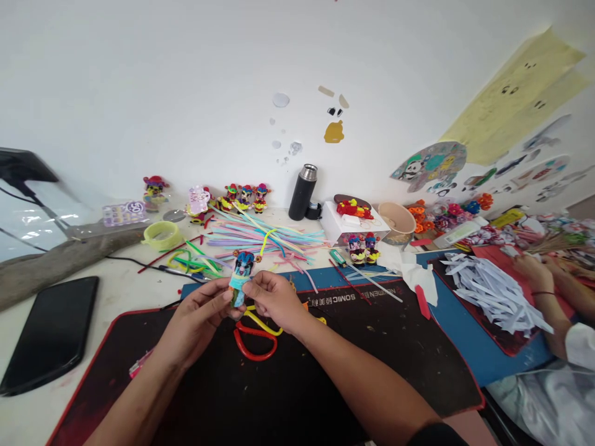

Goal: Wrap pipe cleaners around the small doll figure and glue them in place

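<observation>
A small pipe-cleaner figure (244, 266) with a blue head, orange side pieces and a light-blue body stands upright between my hands. My left hand (204, 313) grips its lower body from the left. The thumb and fingers of my right hand (274, 297) pinch its body from the right. Beneath them, on the dark mat (297, 396), lie scissors with a red handle loop (255, 356) and a yellow one. A pile of pastel pipe cleaners (274, 235) spreads behind the figure.
Several finished figures (246, 197) stand by the wall, near a black thermos (303, 193). A green tape roll (162, 235) and a black tablet (51, 331) are at left. A white box (348, 226) sits behind the mat. On the right, another person's hands (534, 272) are near white paper strips (497, 291).
</observation>
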Tool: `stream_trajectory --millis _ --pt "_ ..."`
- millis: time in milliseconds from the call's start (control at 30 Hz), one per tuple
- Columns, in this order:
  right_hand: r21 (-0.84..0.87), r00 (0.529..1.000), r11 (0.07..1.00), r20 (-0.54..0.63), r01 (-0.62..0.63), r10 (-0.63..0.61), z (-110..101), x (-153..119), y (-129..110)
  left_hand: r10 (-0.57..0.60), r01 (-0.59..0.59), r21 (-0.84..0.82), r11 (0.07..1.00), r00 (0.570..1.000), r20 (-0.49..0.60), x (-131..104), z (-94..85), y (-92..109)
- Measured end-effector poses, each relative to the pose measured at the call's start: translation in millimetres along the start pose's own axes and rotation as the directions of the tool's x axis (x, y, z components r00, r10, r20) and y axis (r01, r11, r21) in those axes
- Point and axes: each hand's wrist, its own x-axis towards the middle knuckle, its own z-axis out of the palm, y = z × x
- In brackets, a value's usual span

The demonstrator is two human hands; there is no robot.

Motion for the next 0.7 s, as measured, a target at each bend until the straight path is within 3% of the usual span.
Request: stream_trajectory --millis 333,700 --pt "-0.026 1.0 1.0 -0.001 0.003 -0.003 -2.8 3.0 3.9 0.001 -0.001 -0.008 1.0 1.0 -0.001 0.5 0.7 0.8" --pt "0.01 1.0 1.0 -0.027 0.0 0.0 1.6 1.7 -0.1 0.004 -0.012 0.064 0.998 0.993 0.12 0.7 1.5 -2.0"
